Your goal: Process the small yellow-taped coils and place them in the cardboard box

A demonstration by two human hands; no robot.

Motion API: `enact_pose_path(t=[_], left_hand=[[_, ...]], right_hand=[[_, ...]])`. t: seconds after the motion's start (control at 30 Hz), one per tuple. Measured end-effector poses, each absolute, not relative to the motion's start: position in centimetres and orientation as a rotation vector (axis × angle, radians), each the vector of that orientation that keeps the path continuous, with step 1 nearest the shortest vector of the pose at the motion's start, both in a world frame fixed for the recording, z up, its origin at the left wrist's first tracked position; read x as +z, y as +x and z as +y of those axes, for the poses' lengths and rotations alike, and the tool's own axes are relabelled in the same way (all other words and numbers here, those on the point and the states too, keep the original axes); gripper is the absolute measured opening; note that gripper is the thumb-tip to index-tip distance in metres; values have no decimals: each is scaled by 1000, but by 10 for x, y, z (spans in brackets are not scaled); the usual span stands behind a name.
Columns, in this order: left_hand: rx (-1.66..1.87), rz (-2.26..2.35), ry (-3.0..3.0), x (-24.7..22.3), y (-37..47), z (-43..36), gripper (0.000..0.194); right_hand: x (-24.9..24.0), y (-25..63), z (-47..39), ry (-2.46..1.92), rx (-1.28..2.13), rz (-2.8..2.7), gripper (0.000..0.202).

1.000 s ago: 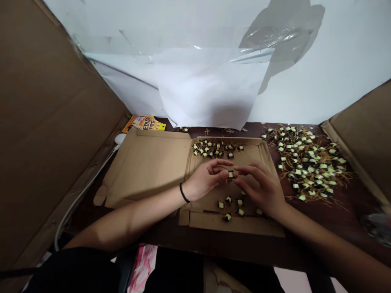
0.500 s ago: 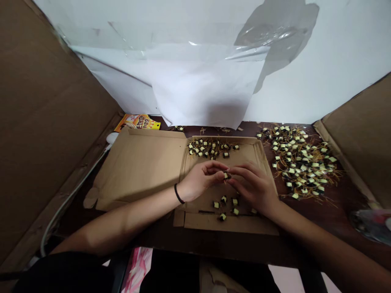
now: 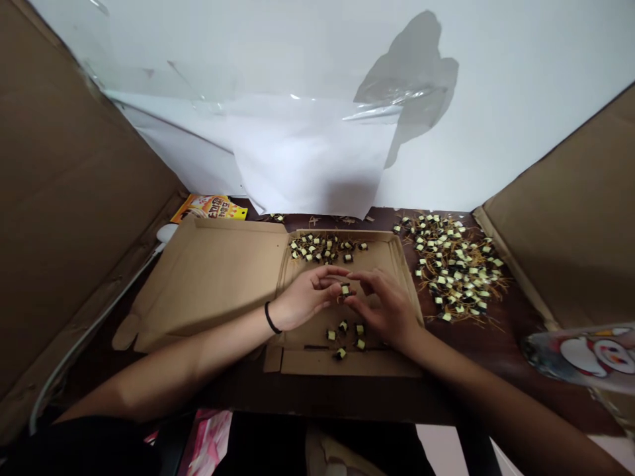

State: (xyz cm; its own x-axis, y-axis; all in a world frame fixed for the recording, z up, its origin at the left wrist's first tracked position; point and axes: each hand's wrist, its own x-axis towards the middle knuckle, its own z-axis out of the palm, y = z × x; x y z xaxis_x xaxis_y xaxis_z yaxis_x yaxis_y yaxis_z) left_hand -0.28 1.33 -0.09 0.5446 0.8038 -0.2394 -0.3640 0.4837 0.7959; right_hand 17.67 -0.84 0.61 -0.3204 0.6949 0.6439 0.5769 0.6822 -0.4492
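As seen in the head view, found one part [image 3: 346, 289] pinched between thumb and fingertips of the left hand [image 3: 303, 301], raised above the box [image 3: 347, 365]. Left grip: narrow, firm on the part. Right hand [image 3: 394, 312]: poised opposite, thumb and forefinger slightly apart around the part; cannot tell whether touching.

Below the grip, toward the wearer: five loose parts [image 3: 360, 344] on the box floor. Beyond the grip, near the back wall of the box: a cluster [image 3: 328, 244]. Left of the grip: the lid [image 3: 233, 264], folded out flat. Right of the grip, outside the box: a large heap [image 3: 459, 264], bristling with wire strands.

Judged first risk: dropping the part, owing to small size and fingertip-only hold, if turned or shifted. Probable landing: among the five below, with loss of separation. Second risk: bent or snagged wire, from crowding by both sets of fingers. Third risk: disturbance of the loose parts, from lowering the right wrist. Cannot verify wire condition; too small and partly hidden.
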Motion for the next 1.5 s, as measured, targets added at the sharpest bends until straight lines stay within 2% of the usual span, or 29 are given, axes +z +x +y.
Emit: enact_pose_path(t=[0.2, 0.53, 1.0, 1.2, 1.5], left_hand=[[737, 658, 771, 4, -4, 14, 49], [762, 572, 767, -1, -5, 14, 33], [790, 661, 750, 3, -4, 12, 35], [820, 729, 849, 5, -1, 11, 33], [835, 790, 1092, 0, -1, 12, 33]], right_hand=[[7, 184, -5, -887, 202, -2090, 18], [6, 187, -2, -877, 104, -2086, 17], [7, 189, -4, -890, 101, -2100, 19], [5, 190, -4, -926, 205, -2105, 18], [6, 190, -5, -936, 152, -2118, 18]])
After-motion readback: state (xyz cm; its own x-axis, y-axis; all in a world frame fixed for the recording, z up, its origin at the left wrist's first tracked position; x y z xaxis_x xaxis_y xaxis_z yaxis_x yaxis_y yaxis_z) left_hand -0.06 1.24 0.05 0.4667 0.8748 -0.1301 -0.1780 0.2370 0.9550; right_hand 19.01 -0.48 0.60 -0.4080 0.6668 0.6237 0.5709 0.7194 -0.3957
